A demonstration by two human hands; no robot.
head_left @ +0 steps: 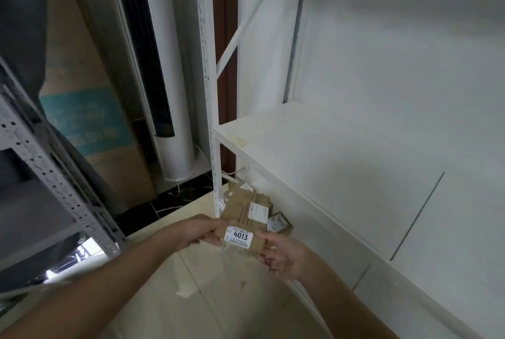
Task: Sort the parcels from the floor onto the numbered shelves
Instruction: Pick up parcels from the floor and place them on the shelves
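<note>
Glossy cream floor tiles (153, 297) spread beneath the left hand (196, 232) and right hand (284, 256), edged beyond them by a black marble strip (177, 199). Grey perforated racking (49, 174) stands to their left. A white tower air conditioner (175, 134) and a cardboard carton (123, 169) stand beyond, with white shelving (328, 161) to the right.

parcel (241, 239): matt brown cardboard, smooth white paper label
shelf post (209, 93): white painted metal, perforated
shelf board (341, 169), right of the shelf post: matt white, faintly stained
floor (169, 284), below the shelf post: glossy cream tile
rack (54, 174), left of the shelf post: grey perforated metal
</note>
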